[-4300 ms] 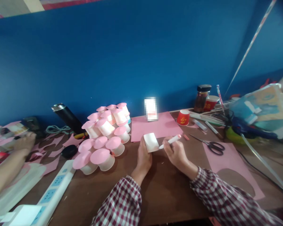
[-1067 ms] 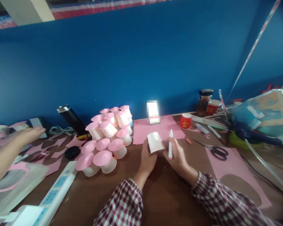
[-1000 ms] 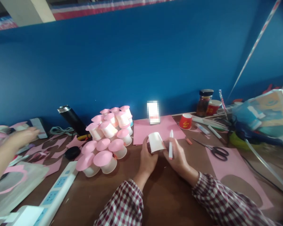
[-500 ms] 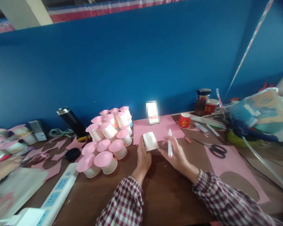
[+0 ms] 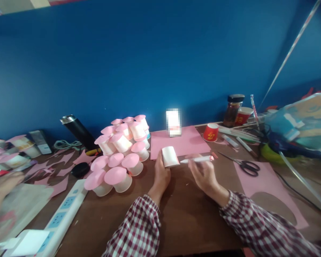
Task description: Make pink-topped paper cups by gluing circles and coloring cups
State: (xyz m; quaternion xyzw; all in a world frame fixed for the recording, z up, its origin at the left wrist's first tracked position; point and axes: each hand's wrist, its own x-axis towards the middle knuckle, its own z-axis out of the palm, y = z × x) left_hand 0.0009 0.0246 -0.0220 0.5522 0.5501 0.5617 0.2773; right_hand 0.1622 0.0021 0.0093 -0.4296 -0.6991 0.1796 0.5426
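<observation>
My left hand (image 5: 162, 175) is closed around a white paper cup (image 5: 170, 156), held tilted above the brown table. Just to the right, my right hand (image 5: 204, 175) grips a white marker (image 5: 199, 159) that lies nearly level, its pale tip pointing left at the cup with a small gap between. Behind both hands a sheet of pink paper (image 5: 187, 141) lies flat. Left of the cup stands a cluster of paper cups topped with pink paper cones (image 5: 119, 175).
A red paper cup (image 5: 211, 132) and scissors (image 5: 247, 167) are on the right, beside cut pink paper (image 5: 267, 189). To the left are a power strip (image 5: 65, 214), a black flask (image 5: 79, 132) and another person's hand (image 5: 5, 185).
The marker has turned from upright to nearly level, its tip now toward the cup. My right hand has shifted slightly right; my left hand still holds the cup. The camera view has tilted a little.
</observation>
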